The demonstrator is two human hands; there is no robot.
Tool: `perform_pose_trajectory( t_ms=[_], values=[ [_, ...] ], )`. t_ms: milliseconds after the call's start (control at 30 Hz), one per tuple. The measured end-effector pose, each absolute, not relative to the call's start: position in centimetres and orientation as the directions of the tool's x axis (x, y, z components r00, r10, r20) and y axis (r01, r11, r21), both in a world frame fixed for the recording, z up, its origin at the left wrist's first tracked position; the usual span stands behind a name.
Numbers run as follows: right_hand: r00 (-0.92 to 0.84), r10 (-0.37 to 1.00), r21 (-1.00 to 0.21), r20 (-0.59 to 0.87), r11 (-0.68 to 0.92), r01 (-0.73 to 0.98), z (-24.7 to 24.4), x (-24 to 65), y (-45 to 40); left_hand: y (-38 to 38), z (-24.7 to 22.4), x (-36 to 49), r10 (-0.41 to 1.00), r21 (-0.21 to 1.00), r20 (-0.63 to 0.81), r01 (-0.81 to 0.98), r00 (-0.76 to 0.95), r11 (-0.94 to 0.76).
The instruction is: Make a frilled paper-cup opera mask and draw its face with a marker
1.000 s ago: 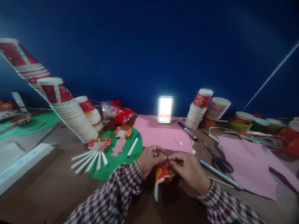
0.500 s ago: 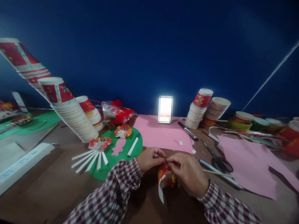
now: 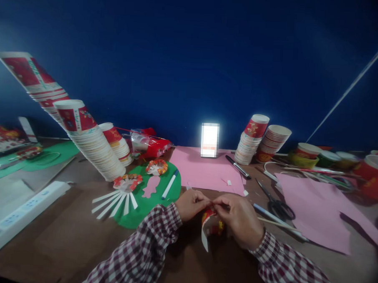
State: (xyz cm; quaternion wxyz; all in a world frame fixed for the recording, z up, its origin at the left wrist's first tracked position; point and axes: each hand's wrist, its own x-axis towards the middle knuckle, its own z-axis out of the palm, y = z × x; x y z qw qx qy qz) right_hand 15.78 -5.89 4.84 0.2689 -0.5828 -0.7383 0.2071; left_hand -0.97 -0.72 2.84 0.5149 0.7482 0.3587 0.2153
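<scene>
Between my hands is a cut piece of red and yellow printed paper cup point(image 3: 207, 219), bent round, with a white strip curling down from its lower left. My left hand point(image 3: 192, 205) pinches its top edge between thumb and fingers. Right beside it, my right hand point(image 3: 236, 216) pinches the same edge, the fingertips of both hands almost touching. The piece is held just above the brown table point(image 3: 190, 262). Part of it is hidden behind my right fingers.
Left lies green paper point(image 3: 126, 216) with a pink fish cutout point(image 3: 151, 185), a marker point(image 3: 170, 184) and cut cup pieces. Stacked paper cups point(image 3: 91, 147) lean behind it. Scissors point(image 3: 278, 206) and pink paper point(image 3: 317, 218) lie right. A power strip point(image 3: 25, 218) is far left.
My hands stay pinched on the cup piece, with only a slight shift of the fingers. The whole scene has moved a little right and down with the camera.
</scene>
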Motion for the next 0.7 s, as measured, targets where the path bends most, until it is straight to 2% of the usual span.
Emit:
perform_pose_trajectory(
  t_ms=[167,433,533,700],
  values=[
    [-0.180,0.972,-0.602,0.151,0.235,0.763,4.64,15.76,-5.80,-0.57,2.47,-1.03,0.760,0.892,-0.037,0.365,0.649,-0.268],
    [-0.243,0.941,-0.489,0.237,0.332,0.807,4.46,15.78,-5.71,-0.81,2.49,-0.77,0.826,0.901,-0.107,0.405,0.553,-0.155],
    [-0.241,0.917,-0.382,0.317,0.356,0.853,4.48,15.79,-5.82,-0.90,2.57,-0.74,0.827,0.904,-0.129,0.408,0.547,-0.129],
    [-0.253,0.888,-0.090,0.384,0.309,0.947,4.47,15.61,-6.12,-0.85,2.70,-0.92,0.829,0.921,-0.155,0.381,0.538,-0.076]
  ],
)
